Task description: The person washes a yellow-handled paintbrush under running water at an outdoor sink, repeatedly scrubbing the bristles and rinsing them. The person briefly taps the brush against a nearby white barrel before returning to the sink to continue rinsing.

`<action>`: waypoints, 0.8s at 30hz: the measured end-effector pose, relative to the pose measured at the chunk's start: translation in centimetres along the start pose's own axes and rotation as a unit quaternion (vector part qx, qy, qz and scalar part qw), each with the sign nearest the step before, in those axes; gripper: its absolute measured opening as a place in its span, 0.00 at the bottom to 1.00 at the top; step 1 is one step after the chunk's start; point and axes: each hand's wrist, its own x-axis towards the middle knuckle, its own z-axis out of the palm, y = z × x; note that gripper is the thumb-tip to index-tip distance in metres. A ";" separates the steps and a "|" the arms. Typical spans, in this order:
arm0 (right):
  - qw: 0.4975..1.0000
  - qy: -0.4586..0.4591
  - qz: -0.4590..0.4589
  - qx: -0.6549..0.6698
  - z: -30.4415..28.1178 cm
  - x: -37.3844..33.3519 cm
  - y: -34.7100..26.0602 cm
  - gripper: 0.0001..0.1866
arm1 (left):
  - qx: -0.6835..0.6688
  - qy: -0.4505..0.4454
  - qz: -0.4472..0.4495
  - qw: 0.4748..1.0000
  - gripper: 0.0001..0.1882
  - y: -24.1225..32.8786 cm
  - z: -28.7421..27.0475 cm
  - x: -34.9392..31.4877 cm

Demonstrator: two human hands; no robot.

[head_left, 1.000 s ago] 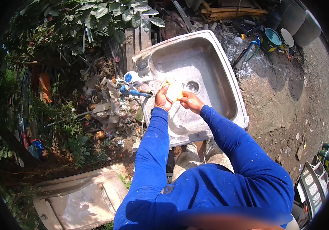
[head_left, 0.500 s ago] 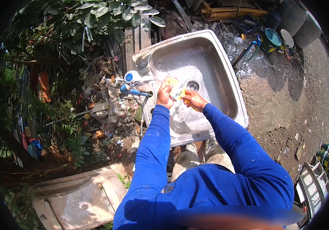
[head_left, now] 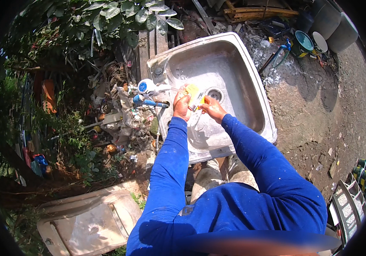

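Left hand: The left hand (head_left: pixel 181 106) is grasping a flat yellow piece (head_left: pixel 192 90) with a grey, shiny lower edge; its exact kind is too bright and small to tell.
Right hand: The right hand (head_left: pixel 213 108) is pinching a smaller yellow scrap (head_left: pixel 202 100) between thumb and fingers, just beside the flat piece.
Work position: Both yellow items are being held above the sink (head_left: pixel 238 85), to the left of the round drain (head_left: pixel 213 94).
Long axis: The flat yellow piece is running roughly away from the person; its yellow end is pointing outward and its shiny edge is facing the body.
Tap: The white tap (head_left: pixel 151 88) is extending toward the left hand; a blue pipe (head_left: pixel 151 103) is lying just beside it, on the body side.
Markings: The tap's round blue face is bearing pale marks too small to read; a small dark tag (head_left: pixel 187 210) is showing on the blue shirt (head_left: pixel 238 209).
Count: Two hands are working over one sink, one drain and two yellow items.
Surroundings: One beige basin (head_left: pixel 91 219) is lying at lower left; one teal-lined bucket (head_left: pixel 303 42) is standing at upper right.
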 end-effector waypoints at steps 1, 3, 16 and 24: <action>1.000 0.010 -0.001 -0.010 0.2 0.3 0.0 0.12 | 0.004 0.005 0.007 1.000 0.29 0.0 -0.1 0.0; 0.998 0.052 -0.005 -0.042 0.6 0.9 -0.1 0.24 | 0.013 0.013 0.022 1.000 0.28 0.0 -0.2 0.1; 0.914 0.194 -0.195 -0.297 5.5 4.9 -1.5 0.28 | -0.029 0.096 0.050 0.994 0.22 -1.7 0.3 0.0; 0.940 0.190 -0.186 -0.212 7.0 5.0 -3.1 0.27 | -0.077 0.065 0.017 0.995 0.29 -1.0 -0.5 0.8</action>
